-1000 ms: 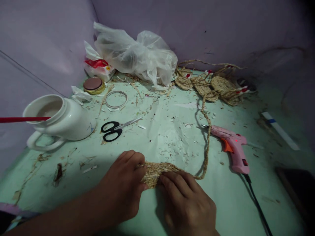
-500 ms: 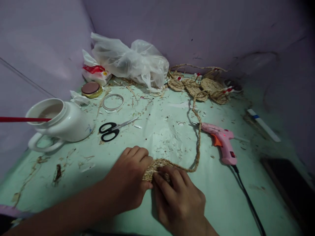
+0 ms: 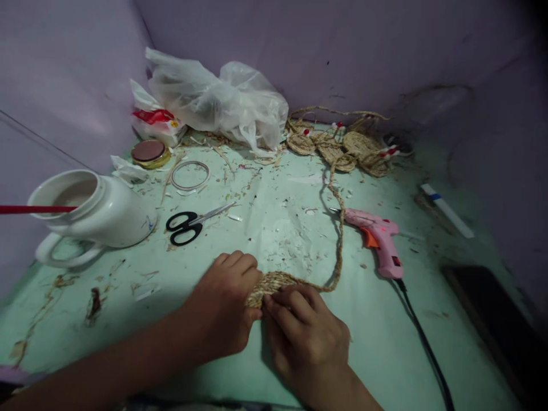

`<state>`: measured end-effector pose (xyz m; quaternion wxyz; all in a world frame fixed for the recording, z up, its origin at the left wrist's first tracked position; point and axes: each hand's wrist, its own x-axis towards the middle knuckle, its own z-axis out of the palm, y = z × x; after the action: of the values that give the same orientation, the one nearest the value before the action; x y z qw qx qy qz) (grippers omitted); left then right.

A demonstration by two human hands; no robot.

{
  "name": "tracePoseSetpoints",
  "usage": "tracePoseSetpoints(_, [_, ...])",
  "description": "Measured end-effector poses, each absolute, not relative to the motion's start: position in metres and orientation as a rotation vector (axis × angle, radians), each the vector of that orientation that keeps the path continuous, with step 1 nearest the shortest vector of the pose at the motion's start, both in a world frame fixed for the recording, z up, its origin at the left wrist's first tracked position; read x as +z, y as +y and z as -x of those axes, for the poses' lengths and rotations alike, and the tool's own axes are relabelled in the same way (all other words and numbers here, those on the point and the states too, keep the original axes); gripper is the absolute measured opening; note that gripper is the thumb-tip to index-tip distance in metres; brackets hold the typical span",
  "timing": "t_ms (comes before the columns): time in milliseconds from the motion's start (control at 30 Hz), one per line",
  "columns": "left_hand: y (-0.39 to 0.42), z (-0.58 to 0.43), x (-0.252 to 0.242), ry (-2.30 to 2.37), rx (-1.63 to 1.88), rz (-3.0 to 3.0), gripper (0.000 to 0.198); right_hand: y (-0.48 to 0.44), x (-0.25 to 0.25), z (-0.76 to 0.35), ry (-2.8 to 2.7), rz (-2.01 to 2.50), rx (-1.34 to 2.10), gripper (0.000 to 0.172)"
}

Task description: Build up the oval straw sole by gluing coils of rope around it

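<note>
A flat coil of braided straw [image 3: 274, 281] is pinched between both hands low in the middle of the head view. My left hand [image 3: 229, 302] grips its left edge, thumb below and fingers on top. My right hand [image 3: 310, 334] is closed on its near right side, fingers curled and partly covering the coil. From the coil a loose length of straw braid [image 3: 339, 245] runs right, then up past the nozzle of a pink glue gun [image 3: 381, 234] toward several round straw pieces [image 3: 362, 149] at the back.
Black-handled scissors [image 3: 188, 225] lie left of centre, near a tape ring [image 3: 190, 174] and a round tin [image 3: 149, 153]. A white jug [image 3: 124, 214] rests on its side at left. A plastic bag [image 3: 222, 103] stands by the wall; a dark phone-like slab [image 3: 488, 319] lies right.
The whole scene has shifted slightly left as the camera moved. My right hand's fingers have bunched a little closer on the coil; both hands keep hold of it.
</note>
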<state>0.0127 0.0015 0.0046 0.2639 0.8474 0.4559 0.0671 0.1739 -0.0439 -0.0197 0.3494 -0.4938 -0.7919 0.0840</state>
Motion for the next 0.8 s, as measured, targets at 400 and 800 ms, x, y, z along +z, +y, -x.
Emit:
tracePoseSetpoints(400, [-0.029,-0.021,0.001,1.383,0.358,-2.342,0.031,-0.081,-0.018,-0.208,-1.119,1.625,1.065,0.027])
tracePoseSetpoints(800, [-0.021,-0.014,0.007,1.302,0.542,-1.372,0.081,-0.044,-0.016,-0.200,-0.705,1.312,1.339,0.042])
